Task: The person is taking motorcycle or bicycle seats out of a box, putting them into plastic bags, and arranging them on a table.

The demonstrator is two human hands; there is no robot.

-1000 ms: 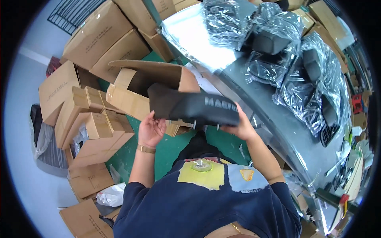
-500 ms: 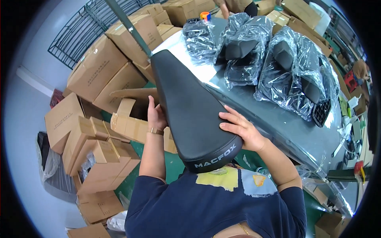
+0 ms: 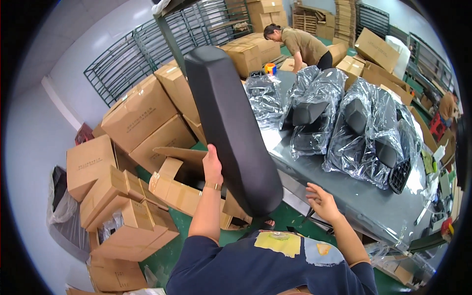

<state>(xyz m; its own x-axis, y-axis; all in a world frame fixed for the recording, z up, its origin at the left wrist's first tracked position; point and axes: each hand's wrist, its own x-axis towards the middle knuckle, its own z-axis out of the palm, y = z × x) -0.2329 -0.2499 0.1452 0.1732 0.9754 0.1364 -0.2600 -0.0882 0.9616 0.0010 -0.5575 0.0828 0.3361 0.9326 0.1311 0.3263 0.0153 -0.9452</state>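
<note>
A long black padded bike seat (image 3: 231, 128) is held up in front of me, its smooth side turned toward me. My left hand (image 3: 212, 165) grips its left edge, with the thumb pointing up and the other fingers hidden behind it. Apart from the seat, my right hand (image 3: 322, 201) is open beside the near edge of the grey table (image 3: 339, 189), fingers spread and holding nothing. Several black seats wrapped in clear plastic (image 3: 351, 118) lie on that table, beyond my right hand.
Cardboard boxes (image 3: 140, 105) are stacked at the left, and an open carton (image 3: 177, 189) sits below my left hand. A green metal post (image 3: 169, 42) rises behind the seat. Across the table a person (image 3: 302, 44) bends over boxes. An orange-and-blue tape roll (image 3: 270, 69) lies on the far side.
The seat has turned from showing its broad face and rear to showing a narrower side. My right hand has let go of it and moved right. My left hand still holds it.
</note>
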